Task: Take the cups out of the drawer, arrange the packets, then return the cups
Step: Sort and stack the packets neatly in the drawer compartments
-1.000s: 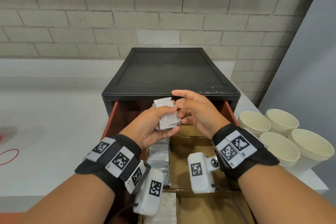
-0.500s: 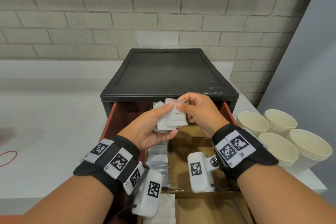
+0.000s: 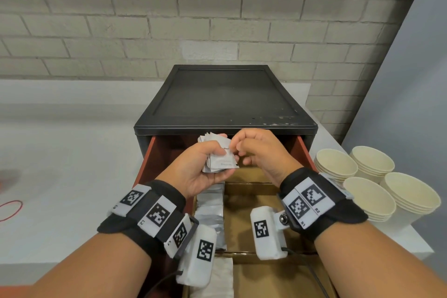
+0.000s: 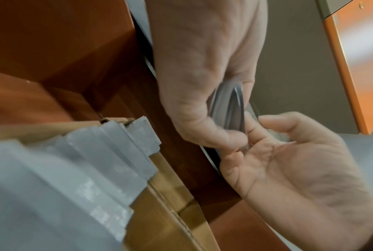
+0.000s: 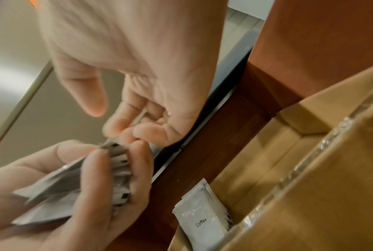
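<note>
My left hand (image 3: pixel 200 167) grips a stack of white packets (image 3: pixel 221 161) above the back of the open drawer (image 3: pixel 145 164). My right hand (image 3: pixel 261 152) meets it from the right, its curled fingers pinching the edge of the top packet. In the right wrist view the left hand (image 5: pixel 90 178) holds the fanned packets (image 5: pixel 58 186), and a thin packet edge sits between the right fingers (image 5: pixel 125 129). A row of packets (image 3: pixel 209 213) stands in the drawer's left cardboard compartment. Stacks of cream paper cups (image 3: pixel 367 191) sit on the counter right of the drawer.
The drawer belongs to a black cabinet (image 3: pixel 225 97) against a brick wall. Cardboard dividers (image 3: pixel 251 201) split the drawer into compartments. A packet marked Coffee (image 5: pixel 200 220) stands in the row. White counter (image 3: pixel 60 164) spreads to the left, with a red ring (image 3: pixel 9 209) at its edge.
My right hand brought a packet onto the stack in my left hand. The left thumb now lies over it and the right fingers have curled in at its edge.
</note>
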Demonstrator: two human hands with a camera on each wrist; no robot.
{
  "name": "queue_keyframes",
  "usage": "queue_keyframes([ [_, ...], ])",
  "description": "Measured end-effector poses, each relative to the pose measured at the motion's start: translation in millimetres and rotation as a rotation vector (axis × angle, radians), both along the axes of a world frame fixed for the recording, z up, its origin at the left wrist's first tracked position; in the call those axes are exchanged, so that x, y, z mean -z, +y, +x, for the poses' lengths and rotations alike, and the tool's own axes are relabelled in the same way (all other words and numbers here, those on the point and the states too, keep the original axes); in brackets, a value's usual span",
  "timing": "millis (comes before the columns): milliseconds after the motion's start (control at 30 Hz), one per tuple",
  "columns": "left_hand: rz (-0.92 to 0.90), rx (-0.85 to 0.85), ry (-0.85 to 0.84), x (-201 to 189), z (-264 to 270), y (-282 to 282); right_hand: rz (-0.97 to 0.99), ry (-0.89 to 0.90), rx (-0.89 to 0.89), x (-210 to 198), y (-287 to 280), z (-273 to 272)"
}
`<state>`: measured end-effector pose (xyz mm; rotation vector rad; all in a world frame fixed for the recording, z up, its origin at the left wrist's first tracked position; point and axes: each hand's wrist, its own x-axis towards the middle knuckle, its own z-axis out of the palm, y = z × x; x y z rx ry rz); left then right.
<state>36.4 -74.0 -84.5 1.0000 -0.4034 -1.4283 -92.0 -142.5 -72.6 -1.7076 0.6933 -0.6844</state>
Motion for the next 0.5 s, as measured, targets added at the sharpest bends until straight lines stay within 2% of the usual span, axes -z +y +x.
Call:
queue_keyframes([
  [67,-0.005,0.025,-0.010,-0.2,-3.5,0.8,0.047,0.088,0.059,0.5,1.2,1.6],
  [133,-0.001,0.057,-0.019,-0.2,-7.2,1.2,0.097,0.217,0.014,3.6,3.5,3.2],
  [200,0.007,0.084,-0.038,0.7,-9.0,1.4,0.183,0.273,-0.040,4.7,6.7,4.0],
  [367,0.016,0.147,-0.087,1.2,-10.9,1.3,0.465,0.163,-0.123,2.8,12.9,6.5],
  [500,0.084,0.157,-0.140,-1.4,-8.5,1.1,0.551,0.112,-0.154,5.1,13.0,7.1],
])
